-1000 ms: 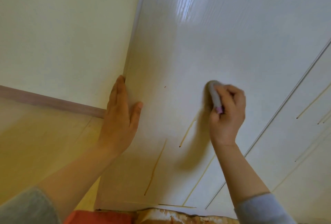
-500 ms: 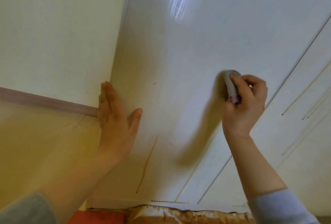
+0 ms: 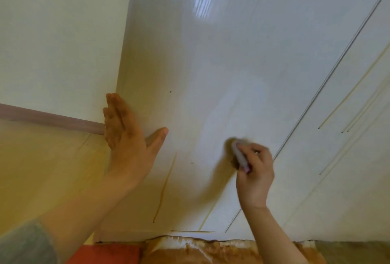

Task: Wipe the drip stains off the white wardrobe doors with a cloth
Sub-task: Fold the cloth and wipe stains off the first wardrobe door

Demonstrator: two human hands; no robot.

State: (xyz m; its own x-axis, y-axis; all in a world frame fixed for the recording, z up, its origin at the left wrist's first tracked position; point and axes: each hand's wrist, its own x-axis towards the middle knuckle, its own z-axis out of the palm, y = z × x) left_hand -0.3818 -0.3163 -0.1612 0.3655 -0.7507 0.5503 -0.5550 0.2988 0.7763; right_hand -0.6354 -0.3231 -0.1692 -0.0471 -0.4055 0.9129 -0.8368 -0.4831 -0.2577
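Head view. The door [image 3: 211, 73], glossy white, is filling the frame from 12 o'clock down to 6 o'clock and is catching a striped glare [image 3: 202, 0] near 12 o'clock. A dark seam [image 3: 316, 95] is running from 2 o'clock down toward 6 o'clock, dividing it from a second door [image 3: 348, 168] at 3 o'clock.

The left hand [image 3: 126, 137] is lying flat against the door's left edge, at 9 o'clock of centre. Its fingers are straight and close together, its thumb is spreading toward 3 o'clock, and it is holding nothing.

The right hand [image 3: 256, 175], at 5 o'clock of centre, is curling its fingers round a grey cloth [image 3: 239, 154] and pressing it to the door. The cloth is showing at the hand's 11 o'clock, blurred, with a pink tip at its lower end.

A brown stain [image 3: 163, 190] is running down the door between the two hands, ending toward 6 o'clock. A fainter streak [image 3: 207, 215] is lying at 4 o'clock of it, near the seam. Thin yellowish drips [image 3: 348, 92] are marking the second door.

A cream wall [image 3: 63, 31] is occupying 9 to 11 o'clock. A mauve rail [image 3: 52, 119] is crossing it and ending behind the left hand's fingers. A yellow-toned panel [image 3: 42, 168] is lying at the rail's 6 o'clock. Brown fabric [image 3: 200, 249] and a red patch [image 3: 109, 253] are edging the frame at 6 and 7 o'clock. A grey sleeve [image 3: 25, 242] is covering the left forearm.
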